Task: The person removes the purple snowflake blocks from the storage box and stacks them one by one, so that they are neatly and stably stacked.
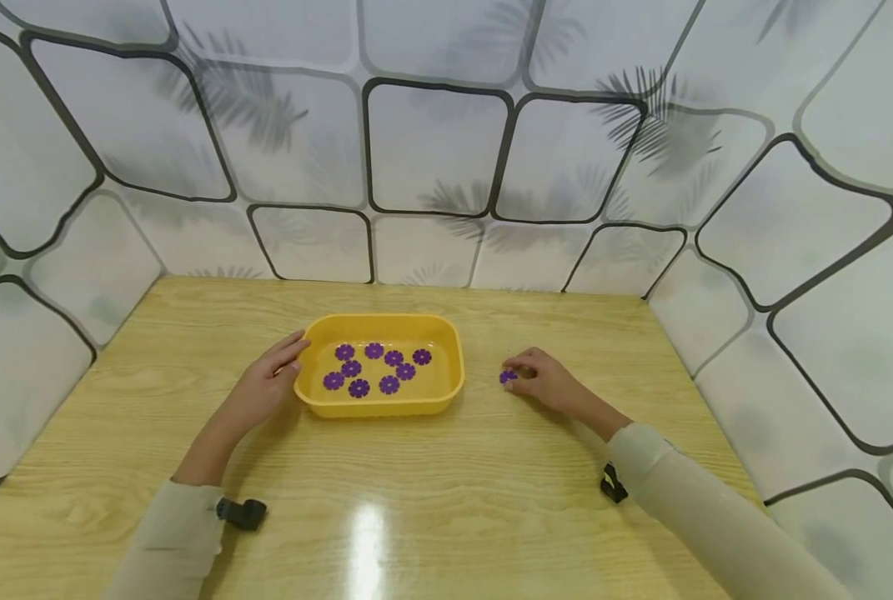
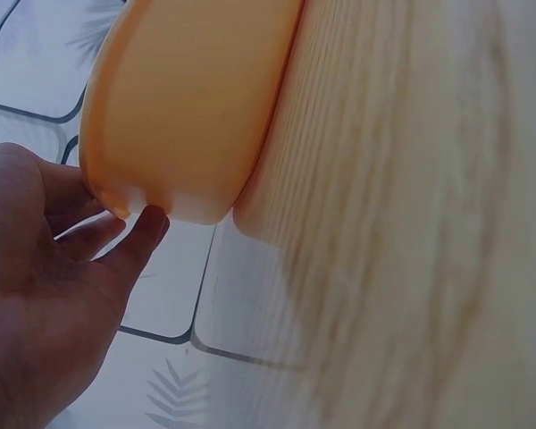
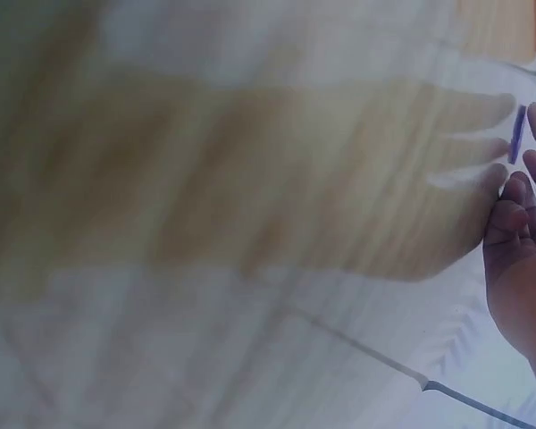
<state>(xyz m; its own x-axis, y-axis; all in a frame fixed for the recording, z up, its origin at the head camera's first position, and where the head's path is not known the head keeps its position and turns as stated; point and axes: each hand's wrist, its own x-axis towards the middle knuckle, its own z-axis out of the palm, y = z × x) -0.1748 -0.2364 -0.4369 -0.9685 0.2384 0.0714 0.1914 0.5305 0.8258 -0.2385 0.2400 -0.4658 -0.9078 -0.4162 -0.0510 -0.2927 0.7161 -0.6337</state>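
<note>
Maybe picking up a purple snowflake disc (image 1: 507, 378)
It's on the counter (image 1: 491, 492) near the yellow tray (image 1: 378, 409). The right hand (image 1: 547, 382) bends nearly closed around it (can't tell if it's held). Left hand (image 1: 261, 387) pinches the tray. Next needs a gentle squeeze.

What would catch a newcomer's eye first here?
Probably the yellow tray on the wooden table, with purple discs scattered inside. The left hand touches its left end, while the right hand is at another purple disc, right of the tray. Behind stands a leaf-patterned wall.
</note>
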